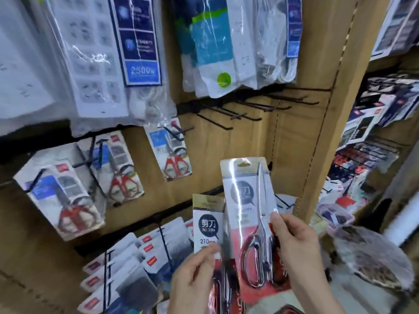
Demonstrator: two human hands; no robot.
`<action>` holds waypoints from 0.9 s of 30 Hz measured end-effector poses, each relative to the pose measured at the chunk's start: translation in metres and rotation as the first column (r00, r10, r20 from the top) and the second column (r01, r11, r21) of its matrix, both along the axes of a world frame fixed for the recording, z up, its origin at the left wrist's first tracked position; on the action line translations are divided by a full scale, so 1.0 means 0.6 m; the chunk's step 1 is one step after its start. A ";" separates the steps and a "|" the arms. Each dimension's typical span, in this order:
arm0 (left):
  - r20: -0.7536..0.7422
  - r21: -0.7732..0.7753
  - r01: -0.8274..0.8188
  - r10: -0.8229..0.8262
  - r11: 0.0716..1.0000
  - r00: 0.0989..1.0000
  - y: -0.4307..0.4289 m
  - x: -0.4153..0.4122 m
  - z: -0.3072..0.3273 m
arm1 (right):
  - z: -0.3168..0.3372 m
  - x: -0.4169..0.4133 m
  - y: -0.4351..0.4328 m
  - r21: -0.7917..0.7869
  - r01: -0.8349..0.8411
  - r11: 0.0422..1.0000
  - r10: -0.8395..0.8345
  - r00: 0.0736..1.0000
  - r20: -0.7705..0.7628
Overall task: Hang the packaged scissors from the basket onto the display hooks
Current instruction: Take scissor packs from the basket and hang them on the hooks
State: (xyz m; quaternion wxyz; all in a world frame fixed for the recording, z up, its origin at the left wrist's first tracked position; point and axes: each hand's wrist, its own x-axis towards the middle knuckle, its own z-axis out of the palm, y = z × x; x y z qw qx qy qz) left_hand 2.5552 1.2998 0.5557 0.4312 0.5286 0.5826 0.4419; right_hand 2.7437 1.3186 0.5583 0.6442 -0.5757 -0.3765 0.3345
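- right hand (299, 252): grips a clear-fronted pack of silver scissors on a white-and-red card (249, 214). Thumb lies on the front near the blade pivot, fingers curled behind.
- That pack is held upright w/ a slight tilt, gold hang-tab at top. It is out in front of the tan wooden back panel (226, 155) and on no hook.
- left hand (192, 277): pinches a second white-and-red scissors pack w/ a black round label & "210mm" print (207, 225). Thumb on the front, low on the card.
- This 2nd pack sits lower & just left of the 1st. Their side edges meet; can't tell which lies in front.
- row of bare black wire hooks (229, 114): juts from the panel above both held packs, well apart from them.
- three packs of red-handled scissors on blue-and-white cards (174, 152): hung on black hooks to the left, at about mid height.
- white power strips in clear bags w/ blue labels (140, 41): hang along the top; one reads "2500W".
- white packs w/ small red labels (127, 259): rows on hooks, btm left.
- tan upright shelf post (328, 132): right of the hooks. Goods hanging beyond it are too blurred to name.
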 end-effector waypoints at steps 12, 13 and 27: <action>0.189 0.016 0.344 -0.340 0.939 0.921 0.101 0.100 0.055 | 0.054 0.060 0.051 0.031 0.068 0.997 -0.069 0.997 0.031; 0.228 0.028 0.325 -0.323 0.945 0.919 0.103 0.102 0.060 | 0.058 0.062 0.061 0.025 0.037 0.999 -0.038 0.999 0.038; -0.101 0.212 0.078 -0.058 0.974 0.993 0.136 0.107 0.073 | 0.065 0.048 0.182 0.059 -0.166 0.984 0.163 0.985 0.064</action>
